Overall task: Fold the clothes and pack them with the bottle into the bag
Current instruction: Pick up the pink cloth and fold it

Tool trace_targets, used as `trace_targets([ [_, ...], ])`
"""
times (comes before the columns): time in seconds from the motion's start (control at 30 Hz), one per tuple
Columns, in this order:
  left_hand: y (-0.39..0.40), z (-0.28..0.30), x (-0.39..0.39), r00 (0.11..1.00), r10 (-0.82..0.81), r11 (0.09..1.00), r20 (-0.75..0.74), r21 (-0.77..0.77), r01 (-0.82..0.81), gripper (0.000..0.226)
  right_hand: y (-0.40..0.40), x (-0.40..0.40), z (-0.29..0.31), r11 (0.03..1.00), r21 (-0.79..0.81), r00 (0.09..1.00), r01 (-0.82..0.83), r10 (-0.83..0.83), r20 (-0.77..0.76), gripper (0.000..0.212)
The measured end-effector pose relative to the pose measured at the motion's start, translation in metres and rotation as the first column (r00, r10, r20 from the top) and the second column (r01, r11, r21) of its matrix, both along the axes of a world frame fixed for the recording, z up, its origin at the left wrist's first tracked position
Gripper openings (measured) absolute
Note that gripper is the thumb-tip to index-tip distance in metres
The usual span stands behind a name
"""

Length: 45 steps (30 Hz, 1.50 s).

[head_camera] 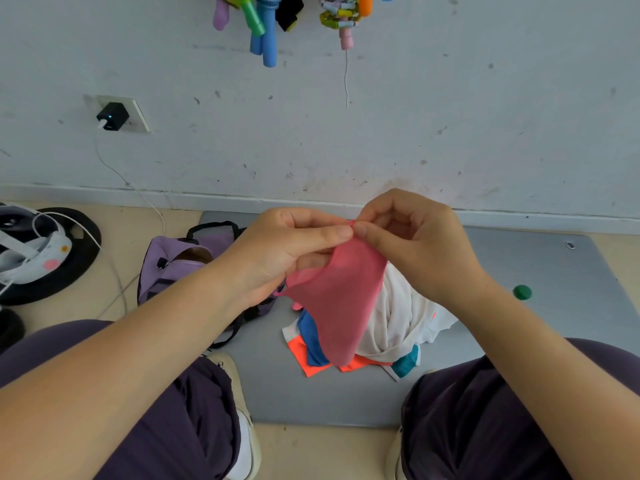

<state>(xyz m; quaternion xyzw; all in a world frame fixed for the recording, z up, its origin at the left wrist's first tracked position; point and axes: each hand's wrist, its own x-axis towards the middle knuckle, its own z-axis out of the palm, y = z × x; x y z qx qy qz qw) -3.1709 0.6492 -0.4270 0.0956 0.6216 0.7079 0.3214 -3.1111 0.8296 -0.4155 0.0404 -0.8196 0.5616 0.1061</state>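
A pink garment [337, 303] hangs in the air from one top corner, where both hands meet. The left hand [287, 251] pinches that corner between thumb and forefinger, its grip clamped on the cloth, and the right hand [408, 237] pinches the same edge just beside it, thumb tip nearly touching the left thumb tip. The rest of the pink cloth drops down and toward the person, its lower end draped over a heap of clothes [391, 327] below.

That heap holds one white piece on top, with blue, orange and teal cloth showing at its edges; how many separate pieces these are cannot be told. One purple bag [173, 265] lies to the left of the heap, its mouth open and its black straps loose. One small green round thing [522, 292], perhaps a cap, sits well apart to the right.

Heap, bag and green thing all rest on a grey mat [519, 265] laid on a beige floor against a scuffed white wall [381, 116]. The person's two knees in dark purple trousers frame the mat. A black charger [112, 116] sits in a wall socket, its white cable trailing down to the floor. Coloured skipping ropes [263, 26] hang on the wall above.
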Motion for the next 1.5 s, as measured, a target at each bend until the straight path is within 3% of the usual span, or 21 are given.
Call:
trace_targets([
  [0.1, 0.001, 0.004, 0.003, 0.998, 0.036, 0.999, -0.046, -0.021, -0.037, 0.04, -0.001, -0.001, -0.002, 1.0, -0.013, 1.0, -0.007, 0.007, 0.009, 0.005],
  [0.23, 0.001, 0.0, 0.0, 0.991, 0.019, 0.999, -0.129, -0.031, -0.023, 0.028, 0.0, 0.0, -0.002, 0.997, -0.047, 0.997, -0.056, 0.059, 0.049, 0.005],
  [0.37, -0.003, 0.001, -0.004, 0.947, -0.02, 0.993, -0.32, -0.114, -0.017, 0.011, 0.006, -0.001, 0.002, 0.98, -0.098, 0.963, -0.175, 0.191, 0.192, 0.024],
  [0.5, -0.009, 0.006, -0.009, 0.843, -0.066, 0.968, -0.533, -0.24, -0.075, 0.012, 0.01, -0.003, 0.0, 0.976, -0.011, 0.941, -0.217, 0.212, 0.266, 0.008],
  [0.6, -0.015, 0.009, -0.014, 0.886, -0.018, 0.986, -0.463, -0.155, -0.06, 0.013, 0.014, -0.004, -0.005, 0.932, 0.128, 0.882, -0.339, 0.268, 0.387, 0.01],
  [0.67, -0.02, 0.01, -0.02, 0.912, -0.028, 0.987, -0.409, -0.157, -0.04, 0.011, 0.019, -0.006, -0.007, 0.929, 0.177, 0.879, -0.326, 0.229, 0.418, 0.013],
  [0.77, -0.026, 0.005, -0.026, 0.858, -0.175, 0.932, -0.484, -0.361, -0.014, 0.01, 0.023, -0.008, -0.007, 0.948, 0.181, 0.909, -0.261, 0.179, 0.375, 0.009],
  [0.87, -0.021, -0.004, -0.023, 0.759, -0.331, 0.859, -0.561, -0.511, -0.003, 0.008, 0.017, -0.007, -0.008, 0.925, 0.282, 0.937, -0.254, 0.163, 0.31, 0.01],
  [0.93, -0.018, -0.005, -0.022, 0.726, -0.305, 0.872, -0.616, -0.487, -0.047, 0.005, 0.013, -0.008, -0.01, 0.925, 0.297, 0.947, -0.238, 0.153, 0.282, 0.007],
  [1.03, -0.02, -0.002, -0.028, 0.757, -0.116, 0.934, -0.643, -0.329, -0.136, 0.016, 0.02, -0.013, -0.012, 0.932, 0.283, 0.945, -0.225, 0.139, 0.295, 0.002],
  [1.17, -0.037, 0.002, -0.048, 0.752, 0.062, 0.923, -0.656, -0.249, -0.293, 0.014, 0.048, -0.022, -0.019, 0.874, 0.435, 0.936, -0.215, 0.058, 0.346, 0.013],
  [1.27, -0.05, 0.0, -0.064, 0.747, 0.056, 0.903, -0.663, -0.286, -0.321, 0.015, 0.069, -0.028, -0.019, 0.851, 0.514, 0.947, -0.109, -0.068, 0.313, 0.015],
  [1.4, -0.055, -0.011, -0.074, 0.664, -0.122, 0.825, -0.738, -0.448, -0.346, 0.017, 0.079, -0.031, -0.017, 0.819, 0.574, 0.968, -0.013, -0.135, 0.214, 0.015],
  [1.5, -0.054, -0.019, -0.077, 0.677, -0.169, 0.797, -0.716, -0.503, -0.333, 0.021, 0.081, -0.032, -0.017, 0.769, 0.637, 0.971, 0.056, -0.191, 0.145, 0.013],
])
